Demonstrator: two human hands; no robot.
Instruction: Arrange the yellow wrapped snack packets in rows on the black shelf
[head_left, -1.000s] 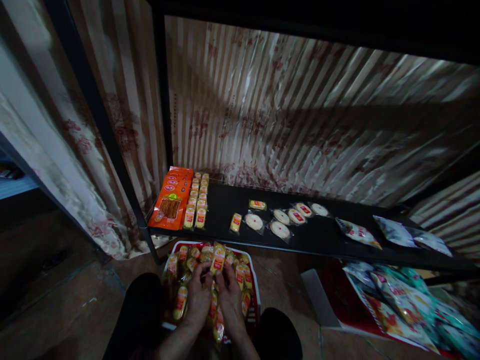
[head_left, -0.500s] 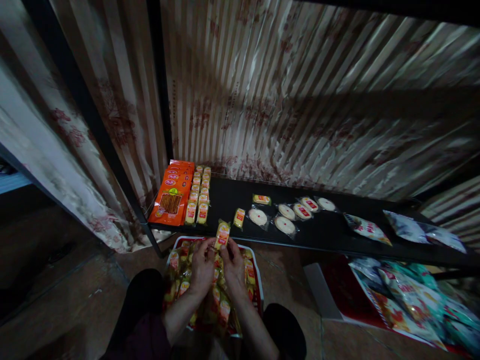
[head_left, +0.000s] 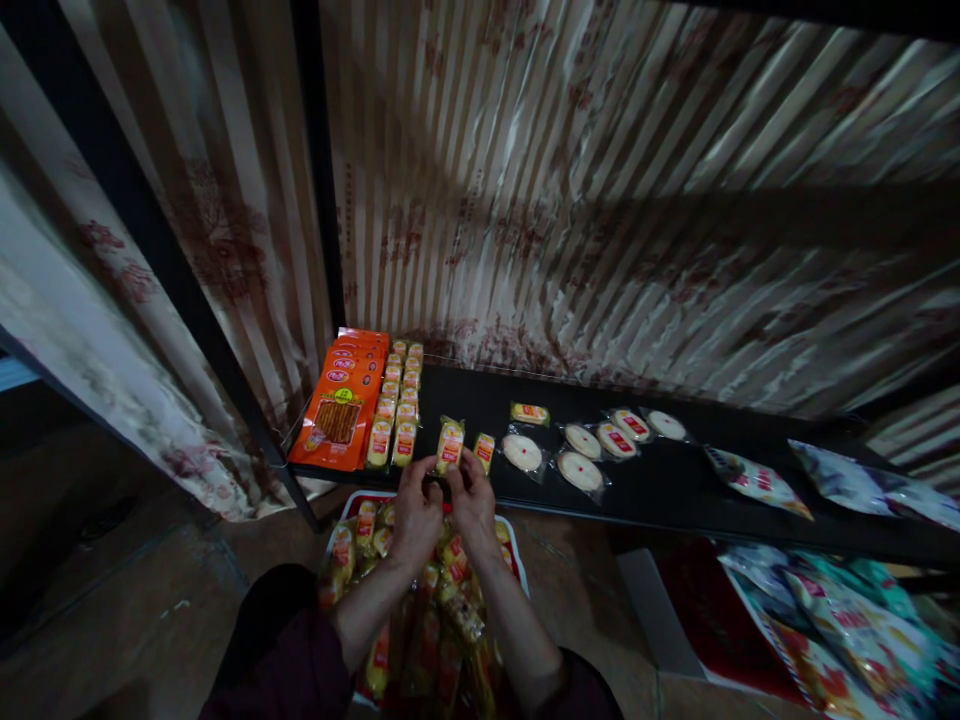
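Head view: nearest, a red plastic basket with a white rim holds loose yellow wrapped packets; since half a second ago, the fingers have advanced past its far edge. The left hand and right hand are nearly closed, both pinching the near end of an oblong yellow packet with a red-and-orange label, now over the black shelf (whether it touches down, I cannot tell). Well to the right, a red-and-white carton on the floor holds glossy plastic bags. Matching packets in two rows stand left of the held one, beside flat orange pouches. Behind hangs a striped fabric curtain.
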